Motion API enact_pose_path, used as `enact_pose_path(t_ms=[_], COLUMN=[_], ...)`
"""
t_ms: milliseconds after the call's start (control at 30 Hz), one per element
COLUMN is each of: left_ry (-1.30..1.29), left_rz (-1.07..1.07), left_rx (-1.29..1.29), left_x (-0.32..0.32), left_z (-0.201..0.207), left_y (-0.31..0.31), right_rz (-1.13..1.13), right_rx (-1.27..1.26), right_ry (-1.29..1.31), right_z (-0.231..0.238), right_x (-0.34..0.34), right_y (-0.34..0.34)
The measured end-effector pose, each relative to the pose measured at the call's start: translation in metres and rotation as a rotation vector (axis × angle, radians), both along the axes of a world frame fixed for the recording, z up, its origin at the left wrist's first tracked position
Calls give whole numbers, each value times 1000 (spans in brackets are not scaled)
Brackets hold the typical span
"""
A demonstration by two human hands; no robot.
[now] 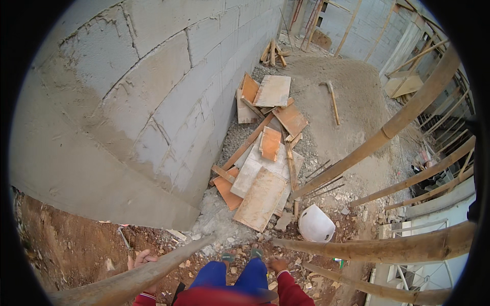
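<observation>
My left hand (141,258) is at the lower left, partly hidden behind a slanting wooden pole (168,264). Its visible fingers are apart and nothing shows between them; whether it touches the pole I cannot tell. At the lower middle, my right hand (278,264) hangs beside my blue-clad leg with its fingers curled in and nothing visible in them. Close to that hand lies the near end of a thick bamboo pole (357,250). Just beyond the pole, a white hard hat (316,224) rests on the rubble.
Ahead lies a heap of boards (263,196) beside a grey block wall (178,97). A hammer-like tool (334,102) lies on a sand mound (357,81). Thin rods (326,186) jut out near a long slanting bamboo pole (383,133). Broken stone covers the reddish soil underfoot.
</observation>
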State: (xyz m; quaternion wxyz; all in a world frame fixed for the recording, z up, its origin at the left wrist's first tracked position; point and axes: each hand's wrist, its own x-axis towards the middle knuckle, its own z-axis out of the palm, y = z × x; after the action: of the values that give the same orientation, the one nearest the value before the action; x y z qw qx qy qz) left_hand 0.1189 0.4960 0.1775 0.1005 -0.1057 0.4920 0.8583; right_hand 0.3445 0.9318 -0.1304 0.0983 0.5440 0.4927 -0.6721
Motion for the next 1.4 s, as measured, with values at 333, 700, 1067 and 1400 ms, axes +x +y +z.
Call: enact_pose_path(t_ms=[333,700,1067,1400], left_ry=[135,-723,-807,-673], left_rz=[314,56,5,79], left_rx=[-196,-291,-281,-246], left_x=[17,60,63,39], left_z=[-69,-548,-664,-500], left_y=[-32,224,259,229], right_rz=[-6,-647,-1100,-1100], right_rx=[-431,-640,-627,-470], right_ry=[-134,-167,-6,401], right_z=[-229,-486,-560,-381], right_x=[-104,-191,-215,-193], right_y=[17,16,28,38])
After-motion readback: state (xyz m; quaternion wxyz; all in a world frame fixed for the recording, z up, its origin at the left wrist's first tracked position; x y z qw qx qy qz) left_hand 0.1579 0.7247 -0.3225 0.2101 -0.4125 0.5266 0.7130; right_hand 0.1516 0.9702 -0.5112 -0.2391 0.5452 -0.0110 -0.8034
